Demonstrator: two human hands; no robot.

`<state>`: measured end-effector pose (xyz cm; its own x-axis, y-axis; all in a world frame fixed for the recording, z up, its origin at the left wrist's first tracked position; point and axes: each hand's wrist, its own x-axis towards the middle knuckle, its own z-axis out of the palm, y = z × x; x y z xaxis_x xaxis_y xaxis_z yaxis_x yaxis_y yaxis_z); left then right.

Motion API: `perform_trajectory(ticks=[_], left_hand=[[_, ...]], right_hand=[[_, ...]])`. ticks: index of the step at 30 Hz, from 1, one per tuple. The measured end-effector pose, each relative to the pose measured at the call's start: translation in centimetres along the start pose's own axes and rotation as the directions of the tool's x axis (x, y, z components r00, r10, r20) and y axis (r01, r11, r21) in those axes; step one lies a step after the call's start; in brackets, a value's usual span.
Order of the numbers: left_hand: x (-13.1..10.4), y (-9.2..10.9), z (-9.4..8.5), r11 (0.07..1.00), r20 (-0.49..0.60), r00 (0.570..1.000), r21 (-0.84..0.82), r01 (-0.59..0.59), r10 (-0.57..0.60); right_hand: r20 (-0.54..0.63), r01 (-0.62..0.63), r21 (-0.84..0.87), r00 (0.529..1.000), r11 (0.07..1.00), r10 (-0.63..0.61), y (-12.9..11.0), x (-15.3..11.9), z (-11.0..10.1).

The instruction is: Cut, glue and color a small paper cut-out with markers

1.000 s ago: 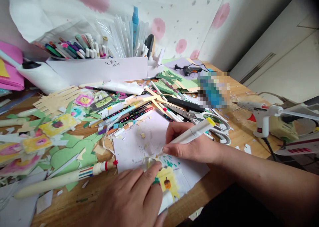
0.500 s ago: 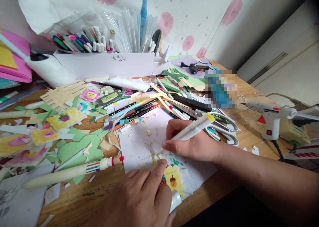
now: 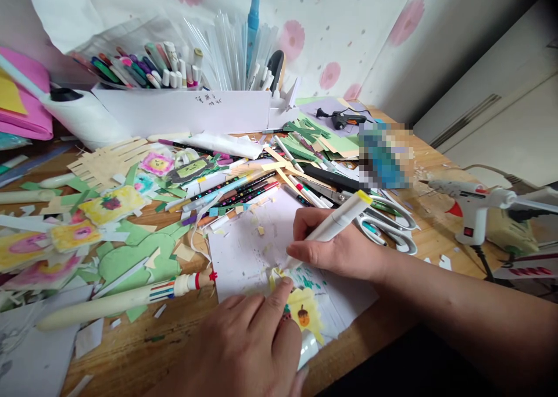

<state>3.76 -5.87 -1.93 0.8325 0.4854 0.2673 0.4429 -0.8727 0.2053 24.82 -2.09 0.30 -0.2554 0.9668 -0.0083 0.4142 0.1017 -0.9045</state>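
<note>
I have a white marker with a yellow end low in the middle of my view, pinched between the thumb and fingers of the right hand and slanting down to the left, yellow end up. Its working tip points at the upper edge of a yellow cutout bearing an acorn drawing; from here I can't make out whether the tip touches. The left hand lies over the left side of that cutout, index finger stretched out with its tip just below the marker's. A glossy white cylinder pokes out beside this hand, and I cannot tell whether the hidden fingers grip it. Under the cutout I see a white sheet, with green marks just above the acorn. Behind the right hand lie scissors with white handles, next to a heap of pens, among them dotted black pencils. To the left on the wooden desk I find a cream multicolour pen with a red figure at its top, a rounded green paper cutout and painted yellow cards among paper scraps. Farther back, a long white box stands before a clear bag of markers and a bundle of clear sticks. On my right is a white glue gun; a black glue gun lies on coloured paper at the back.
</note>
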Motion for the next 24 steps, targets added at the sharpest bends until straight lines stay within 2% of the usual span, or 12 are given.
perform_trajectory(ticks=[17, 20, 22, 24], left_hand=[[0.08, 0.12, -0.31, 1.0, 0.074, 0.997, 0.02, -0.02, 0.019], [0.21, 0.16, -0.27, 1.0, 0.022, 1.0, 0.013, -0.016, 0.015], [0.24, 0.28, -0.44, 0.999, -0.065, 0.998, 0.03, -0.022, 0.024], [0.21, 0.45, -0.8, 0.994, -0.153, 0.985, 0.083, -0.069, 0.081]], right_hand=[[-0.045, 0.011, 0.008, 0.999, 1.0, -0.011, 0.41, -0.13, -0.03], [-0.089, -0.007, 0.102, 0.996, 0.995, 0.016, 0.62, -0.22, -0.16], [-0.091, -0.04, 0.16, 0.994, 0.986, 0.055, 0.7, -0.29, -0.27], [-0.079, -0.065, 0.207, 0.993, 0.976, 0.083, 0.71, -0.4, -0.34]])
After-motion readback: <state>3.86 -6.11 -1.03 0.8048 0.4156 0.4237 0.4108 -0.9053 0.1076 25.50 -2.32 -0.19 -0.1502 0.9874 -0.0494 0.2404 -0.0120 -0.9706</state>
